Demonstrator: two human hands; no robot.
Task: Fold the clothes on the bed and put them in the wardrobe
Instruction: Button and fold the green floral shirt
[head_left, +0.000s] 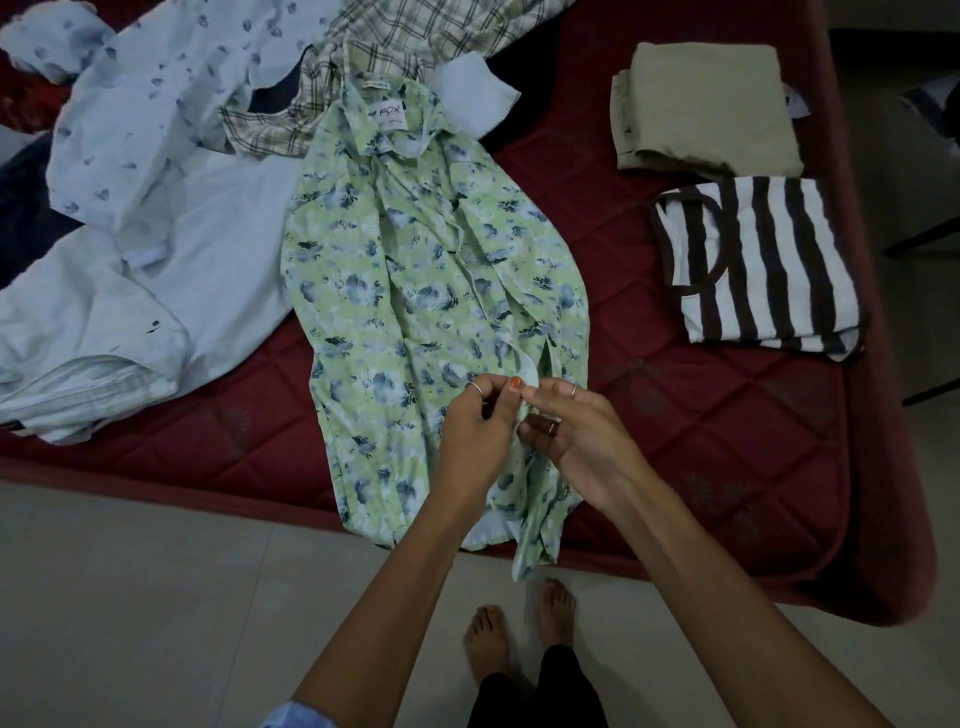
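From the head camera, the green floral shirt (415, 291) lay spread face up on the maroon bed (675, 426), its collar and label toward the far side and its hem hanging over the near edge above the tiled floor (156, 597). Its long axis ran from the far side of the bed to the near one, leaning slightly to the right as it came toward the person. Both hands met over the front placket low on the shirt: the left hand (475, 431) pinched a strip of the cloth between thumb and curled fingers, and the right hand (566, 431) had its fingers curled round the opposite edge, the two touching as if working a button or lining up the front. Whether a button was being done up could not be told. As for progress, two pieces appeared finished: a folded khaki garment (706, 109) and a folded striped top (758, 265) sat just beside each other near the right side of the bed, well apart from the shirt. Left to do, by my judgement, was most of the job: the floral shirt was not yet folded, and a pale blue printed shirt (156, 104), a checked shirt (395, 47) and a plain light garment (156, 291) lay unfolded in a loose heap to the left. No wardrobe showed in this view, so nothing seemed to have been put away.
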